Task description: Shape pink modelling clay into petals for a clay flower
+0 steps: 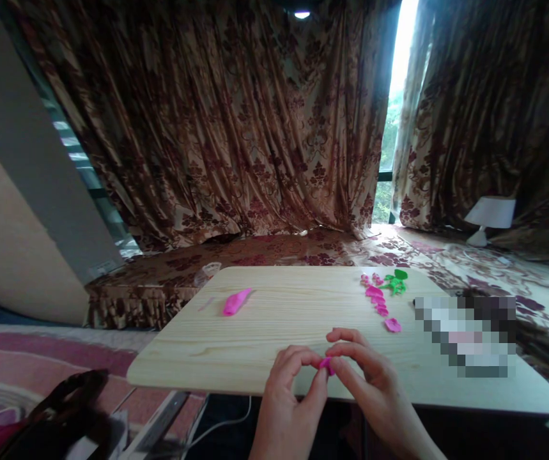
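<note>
Near the front edge of the wooden table (pixel 274 300), my left hand (pixel 291 390) and my right hand (pixel 370 374) meet around a small pink piece of what looks like modelling clay (pixel 326 365). The thumb and forefinger of each hand pinch it, and they partly cover it. A row of flattened pink pieces (pixel 377 299) lies beyond my right hand, with a single cupped pink piece (pixel 392 325) closest to it. Next to the row's far end are green leaf-like pieces (pixel 395 282). A larger pink lump (pixel 237 302) rests on the left part of the table.
A pixelated, blurred-out object (pixel 468 338) lies on the table's right side. Past the far left corner stands a clear plastic cup (pixel 208 273). Patterned curtains (pixel 236 128) hang behind, and a white lamp (pixel 489 214) stands at the far right. A dark bag strap (pixel 70 402) is at lower left.
</note>
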Demonstrator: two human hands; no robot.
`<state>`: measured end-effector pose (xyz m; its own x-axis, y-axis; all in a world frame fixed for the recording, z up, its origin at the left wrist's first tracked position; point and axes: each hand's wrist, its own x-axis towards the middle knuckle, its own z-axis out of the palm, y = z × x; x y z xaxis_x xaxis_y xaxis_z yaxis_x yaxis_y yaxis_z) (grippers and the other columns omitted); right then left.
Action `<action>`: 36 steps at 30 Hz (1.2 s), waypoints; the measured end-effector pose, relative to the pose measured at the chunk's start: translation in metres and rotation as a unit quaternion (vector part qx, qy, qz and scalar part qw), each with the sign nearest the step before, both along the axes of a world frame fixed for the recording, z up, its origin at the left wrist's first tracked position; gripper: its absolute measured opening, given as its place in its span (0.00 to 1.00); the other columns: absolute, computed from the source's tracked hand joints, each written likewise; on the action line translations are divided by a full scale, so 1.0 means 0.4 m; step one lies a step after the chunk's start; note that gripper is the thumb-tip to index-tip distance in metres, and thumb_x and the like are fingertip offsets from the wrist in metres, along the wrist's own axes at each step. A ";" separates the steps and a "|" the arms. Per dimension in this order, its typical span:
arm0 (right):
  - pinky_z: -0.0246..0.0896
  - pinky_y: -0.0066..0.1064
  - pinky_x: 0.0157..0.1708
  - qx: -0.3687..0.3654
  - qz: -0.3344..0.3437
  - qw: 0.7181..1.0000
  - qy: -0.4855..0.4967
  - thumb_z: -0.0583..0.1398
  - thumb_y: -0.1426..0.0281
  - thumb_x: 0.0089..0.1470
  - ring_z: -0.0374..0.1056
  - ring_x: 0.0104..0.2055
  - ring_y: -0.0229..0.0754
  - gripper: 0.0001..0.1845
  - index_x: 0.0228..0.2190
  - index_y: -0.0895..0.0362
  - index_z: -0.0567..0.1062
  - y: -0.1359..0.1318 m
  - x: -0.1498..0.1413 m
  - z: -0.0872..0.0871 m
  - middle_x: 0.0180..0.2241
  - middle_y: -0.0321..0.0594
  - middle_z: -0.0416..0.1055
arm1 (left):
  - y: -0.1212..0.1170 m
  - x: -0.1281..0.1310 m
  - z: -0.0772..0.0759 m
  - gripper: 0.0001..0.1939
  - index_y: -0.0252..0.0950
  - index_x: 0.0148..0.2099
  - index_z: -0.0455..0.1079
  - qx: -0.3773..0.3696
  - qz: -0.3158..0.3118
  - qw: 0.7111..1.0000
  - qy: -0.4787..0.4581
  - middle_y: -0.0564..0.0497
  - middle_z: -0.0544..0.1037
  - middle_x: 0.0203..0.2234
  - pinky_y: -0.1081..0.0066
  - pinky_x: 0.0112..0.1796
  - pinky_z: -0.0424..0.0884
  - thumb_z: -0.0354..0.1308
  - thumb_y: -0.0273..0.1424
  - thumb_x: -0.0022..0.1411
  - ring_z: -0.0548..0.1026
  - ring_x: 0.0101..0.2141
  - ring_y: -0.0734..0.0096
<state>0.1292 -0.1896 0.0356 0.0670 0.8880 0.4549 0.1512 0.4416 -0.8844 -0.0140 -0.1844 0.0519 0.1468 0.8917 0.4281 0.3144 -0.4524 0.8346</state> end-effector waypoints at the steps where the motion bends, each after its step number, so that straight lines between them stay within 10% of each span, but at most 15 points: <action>1: 0.55 0.34 0.50 -0.004 0.006 1.000 0.012 0.59 0.68 0.53 0.62 0.49 0.45 0.05 0.30 0.54 0.76 0.000 -0.001 0.001 0.43 0.41 0.67 | -0.001 0.002 -0.001 0.02 0.37 0.31 0.69 -0.005 -0.002 1.000 -0.002 0.50 0.74 0.32 0.68 0.42 0.66 0.55 0.28 0.55 0.72 0.38 0.66; 36: 0.55 0.37 0.52 0.025 -0.003 0.999 -0.034 0.58 0.69 0.54 0.62 0.50 0.45 0.10 0.38 0.53 0.77 -0.010 0.008 0.005 0.45 0.42 0.68 | -0.013 0.006 -0.006 0.04 0.37 0.32 0.69 -0.010 -0.023 0.999 0.033 0.50 0.73 0.33 0.67 0.45 0.65 0.54 0.27 0.56 0.71 0.39 0.67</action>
